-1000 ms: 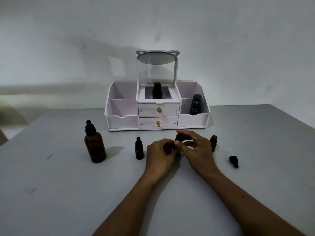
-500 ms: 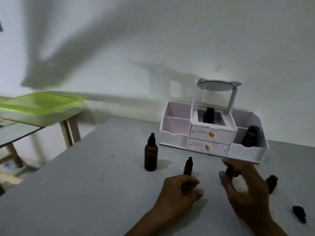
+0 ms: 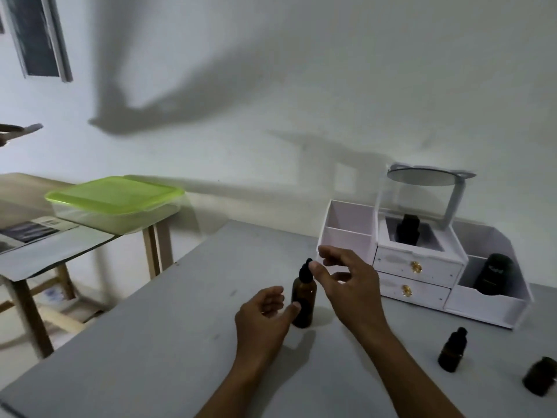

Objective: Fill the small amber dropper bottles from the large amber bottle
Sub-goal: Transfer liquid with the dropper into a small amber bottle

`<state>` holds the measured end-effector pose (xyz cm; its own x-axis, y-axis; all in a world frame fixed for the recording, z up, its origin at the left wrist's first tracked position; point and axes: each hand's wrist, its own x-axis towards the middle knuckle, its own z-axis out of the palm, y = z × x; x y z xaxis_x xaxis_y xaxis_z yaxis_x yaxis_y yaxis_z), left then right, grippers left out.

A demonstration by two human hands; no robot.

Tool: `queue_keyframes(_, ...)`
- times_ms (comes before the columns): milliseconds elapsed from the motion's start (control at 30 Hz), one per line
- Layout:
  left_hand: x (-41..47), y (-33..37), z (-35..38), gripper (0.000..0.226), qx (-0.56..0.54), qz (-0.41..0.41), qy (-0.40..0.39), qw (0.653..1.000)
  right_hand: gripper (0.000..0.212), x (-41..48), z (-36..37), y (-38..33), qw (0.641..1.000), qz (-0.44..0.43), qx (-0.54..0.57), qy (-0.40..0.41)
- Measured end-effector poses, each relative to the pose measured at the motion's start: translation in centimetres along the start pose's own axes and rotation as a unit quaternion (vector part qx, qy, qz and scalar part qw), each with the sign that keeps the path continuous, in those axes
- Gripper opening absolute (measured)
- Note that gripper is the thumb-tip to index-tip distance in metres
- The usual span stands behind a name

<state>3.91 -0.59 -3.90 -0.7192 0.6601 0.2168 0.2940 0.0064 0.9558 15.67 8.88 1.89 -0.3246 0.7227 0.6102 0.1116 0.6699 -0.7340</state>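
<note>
Now the big bottle (image 3: 303,300) stands upright near the middle of the bench (image 3: 144,342). Its black dropper cap (image 3: 306,271) is on, so nothing can be drawn from it yet. The left hand (image 3: 261,319) sits low beside the bottle's body, fingers loosely spread and holding nothing. Its thumb tip lies at the glass, though I cannot tell whether it touches. That placing looks meant to steady the bottle. The right hand (image 3: 349,285) hovers higher, fingers and thumb apart and empty, with the thumb tip just beside the cap. This reads as a reach to unscrew it.

Well to the right stand the targets. One small bottle (image 3: 452,349) is upright with its cap on. A second small bottle (image 3: 539,377) at the frame edge is too blurred to say if it is capped.

Behind the hands a white organizer (image 3: 346,245) holds a black tube (image 3: 494,277) in its right tray and a dark bottle (image 3: 407,230) in the middle well. Off to the left, a green-lidded box (image 3: 114,197) rests on a side table (image 3: 60,248).
</note>
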Motion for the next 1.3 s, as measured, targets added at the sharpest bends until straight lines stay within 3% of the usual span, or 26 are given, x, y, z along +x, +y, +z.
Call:
queue_keyframes(133, 1.1, -0.2, 0.7, 0.070, 0.005, 0.013, -0.055, 0.998, 0.020, 0.9, 0.9, 0.1, 0.999, 0.026, -0.006, -0.034)
queue_keyframes(500, 1.6, -0.6, 1.3, 0.051, 0.014, 0.045, -0.064, 0.997, 0.018, 0.8, 1.9, 0.8, 0.998, 0.060, -0.010, -0.032)
queue_keyframes(800, 1.5, -0.5, 1.1, 0.054, 0.015, 0.054, -0.061, 0.997, 0.004, 0.8, 2.3, 0.7, 0.999, 0.052, 0.002, 0.003)
queue_keyframes(1167, 1.4, -0.4, 1.2, 0.054, 0.017, 0.038, -0.059, 0.997, 0.009, 1.7, 0.9, -1.4, 0.997, 0.058, 0.047, 0.000)
queue_keyframes(1300, 1.1, -0.2, 1.2, 0.064, 0.022, 0.026, -0.051, 0.998, 0.012, 3.7, -1.0, -3.7, 0.996, 0.044, 0.072, 0.011)
